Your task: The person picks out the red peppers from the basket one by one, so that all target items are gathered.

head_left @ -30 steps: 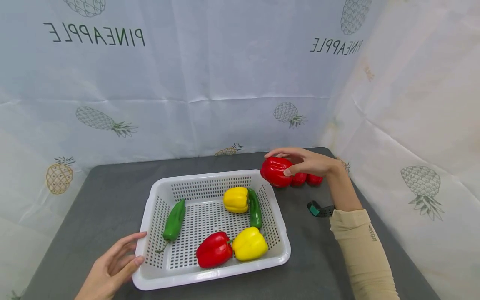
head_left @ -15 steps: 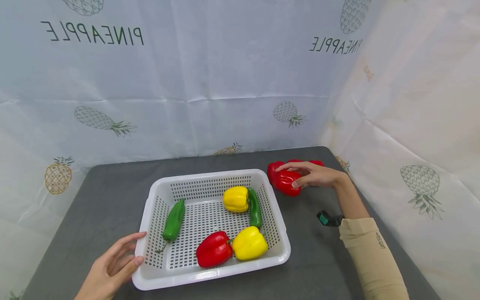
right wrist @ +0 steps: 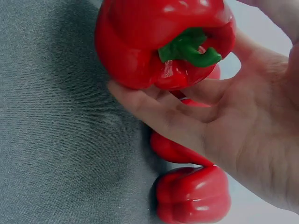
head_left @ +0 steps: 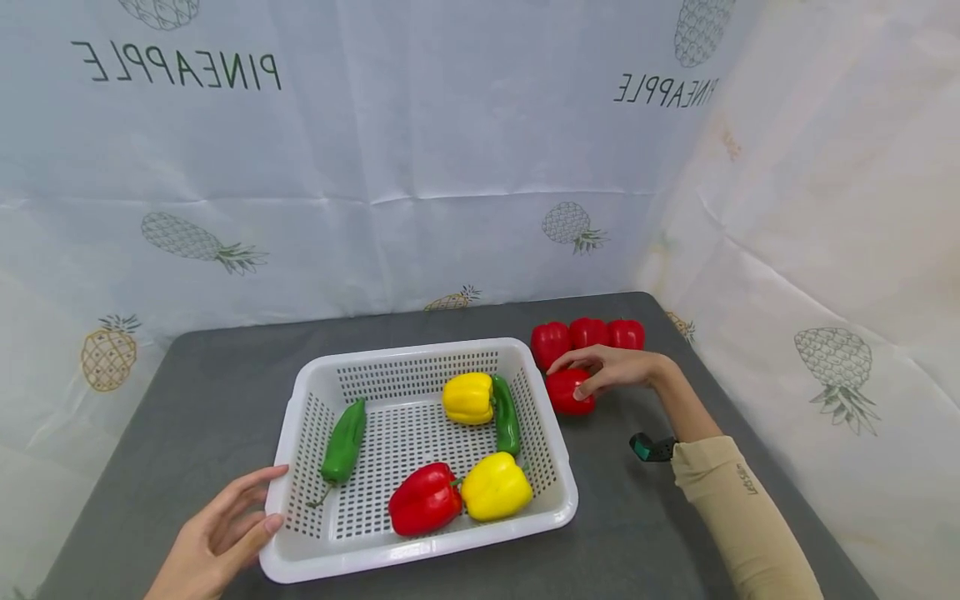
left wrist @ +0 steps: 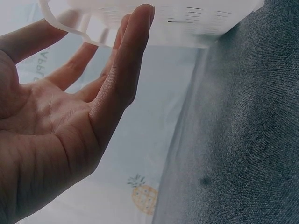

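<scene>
My right hand [head_left: 611, 369] grips a red bell pepper [head_left: 567, 393] low over the table, just right of the basket. In the right wrist view, fingers run beneath this bell pepper [right wrist: 154, 42], whose green stem faces the camera. Behind that hand, several more red bell peppers [head_left: 588, 332] stand in a row. My left hand [head_left: 217, 533] rests against the left rim of a white perforated basket [head_left: 420, 546], its fingers loosely extended. Seen from the left wrist, the hand [left wrist: 70, 116] has nothing in its palm and its fingertips reach the basket wall.
Inside the basket lie a red bell pepper [head_left: 425, 500], two yellow bell peppers [head_left: 497, 487] and two long green peppers [head_left: 345, 442]. The dark grey table [head_left: 225, 383] ends at a pineapple-print curtain [head_left: 375, 167]. A black wrist strap [head_left: 652, 447] is by the right forearm.
My right hand has brought the held red bell pepper from the back, by the basket's far right corner, toward the front, uncovering the row behind. The left hand stays at the rim.
</scene>
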Demonstrator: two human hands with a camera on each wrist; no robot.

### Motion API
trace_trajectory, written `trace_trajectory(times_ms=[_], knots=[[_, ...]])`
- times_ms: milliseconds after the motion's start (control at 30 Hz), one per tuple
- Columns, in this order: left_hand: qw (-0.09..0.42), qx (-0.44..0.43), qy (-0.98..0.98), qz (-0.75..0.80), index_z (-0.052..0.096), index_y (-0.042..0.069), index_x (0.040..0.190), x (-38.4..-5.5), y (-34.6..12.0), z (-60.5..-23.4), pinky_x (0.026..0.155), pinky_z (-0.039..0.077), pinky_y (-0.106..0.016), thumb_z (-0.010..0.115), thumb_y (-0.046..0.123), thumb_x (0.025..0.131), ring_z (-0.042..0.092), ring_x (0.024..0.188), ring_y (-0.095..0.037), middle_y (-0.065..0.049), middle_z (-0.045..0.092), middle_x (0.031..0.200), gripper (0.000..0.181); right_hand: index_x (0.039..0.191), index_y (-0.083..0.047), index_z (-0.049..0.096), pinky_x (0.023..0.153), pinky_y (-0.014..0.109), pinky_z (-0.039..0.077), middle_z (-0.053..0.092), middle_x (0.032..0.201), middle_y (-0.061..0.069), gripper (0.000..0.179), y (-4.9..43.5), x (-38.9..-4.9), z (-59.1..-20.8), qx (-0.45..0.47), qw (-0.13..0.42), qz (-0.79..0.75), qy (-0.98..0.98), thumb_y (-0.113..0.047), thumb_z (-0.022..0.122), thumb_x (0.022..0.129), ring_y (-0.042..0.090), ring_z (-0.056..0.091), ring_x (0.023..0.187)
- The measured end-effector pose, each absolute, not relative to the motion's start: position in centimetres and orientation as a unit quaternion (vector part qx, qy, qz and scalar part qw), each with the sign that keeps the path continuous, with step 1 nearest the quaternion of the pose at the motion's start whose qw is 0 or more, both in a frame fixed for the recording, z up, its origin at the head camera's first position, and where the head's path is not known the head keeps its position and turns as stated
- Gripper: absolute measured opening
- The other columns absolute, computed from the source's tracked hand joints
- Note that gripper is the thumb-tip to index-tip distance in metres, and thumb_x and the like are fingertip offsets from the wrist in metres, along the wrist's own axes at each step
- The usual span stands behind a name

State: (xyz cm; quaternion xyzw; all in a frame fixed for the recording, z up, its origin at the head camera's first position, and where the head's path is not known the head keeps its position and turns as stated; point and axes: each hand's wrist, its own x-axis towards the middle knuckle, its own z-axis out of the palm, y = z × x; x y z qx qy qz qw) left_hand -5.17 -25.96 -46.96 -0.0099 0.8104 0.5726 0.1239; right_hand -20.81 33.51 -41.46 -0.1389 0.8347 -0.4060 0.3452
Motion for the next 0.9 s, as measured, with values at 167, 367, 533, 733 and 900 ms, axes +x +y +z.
trace_trajectory(times_ms=[167, 367, 533, 733, 900], knots=[[0.143, -0.036, 0.812, 0.565, 0.043, 0.011, 0.161, -5.2, -25.8, -46.7, 0.079, 0.067, -0.035, 0.07, 0.021, 0.107, 0.075, 0.099, -0.002, 0.02, 0.071, 0.115, 0.062, 0.145, -0.02, 0.064, 0.101, 0.042, 0.062, 0.058, 0.149, 0.013, 0.064, 33.3, -20.8, -41.6, -0.13, 0.34, -0.39, 0.846, -0.026, 0.087, 0.086, 0.033, 0.049, 0.138], [0.158, -0.054, 0.816, 0.553, 0.041, 0.013, 0.163, -5.2, -25.8, -46.4, 0.082, 0.068, -0.038, 0.071, 0.027, 0.107, 0.074, 0.1, -0.003, 0.01, 0.071, 0.119, 0.065, 0.143, -0.012, 0.062, 0.098, 0.04, 0.062, 0.061, 0.142, 0.015, 0.064, 33.5, -20.5, -41.7, -0.154, 0.298, -0.387, 0.859, -0.023, 0.087, 0.085, 0.032, 0.054, 0.131], [0.161, -0.061, 0.819, 0.548, 0.042, 0.014, 0.163, -5.1, -25.9, -46.4, 0.08, 0.067, -0.037, 0.072, 0.028, 0.107, 0.074, 0.099, -0.004, 0.011, 0.07, 0.117, 0.065, 0.143, -0.008, 0.06, 0.096, 0.042, 0.065, 0.062, 0.141, 0.019, 0.065, 33.5, -20.1, -41.7, -0.152, 0.26, -0.405, 0.863, -0.023, 0.089, 0.087, 0.033, 0.06, 0.127], [0.162, -0.06, 0.82, 0.546, 0.041, 0.013, 0.163, -5.2, -25.8, -46.4, 0.081, 0.068, -0.038, 0.072, 0.028, 0.106, 0.074, 0.099, -0.005, 0.005, 0.069, 0.12, 0.067, 0.144, -0.003, 0.059, 0.098, 0.046, 0.066, 0.063, 0.145, 0.022, 0.064, 33.7, -19.4, -41.4, -0.146, 0.236, -0.41, 0.869, -0.02, 0.087, 0.089, 0.033, 0.067, 0.126], [0.167, -0.059, 0.82, 0.544, 0.04, 0.012, 0.164, -5.3, -25.8, -46.3, 0.083, 0.068, -0.04, 0.072, 0.029, 0.107, 0.074, 0.1, -0.005, 0.001, 0.069, 0.123, 0.067, 0.144, -0.002, 0.061, 0.096, 0.042, 0.066, 0.065, 0.141, 0.021, 0.062, 33.9, -19.1, -41.4, -0.147, 0.232, -0.403, 0.873, -0.02, 0.086, 0.091, 0.03, 0.071, 0.12]])
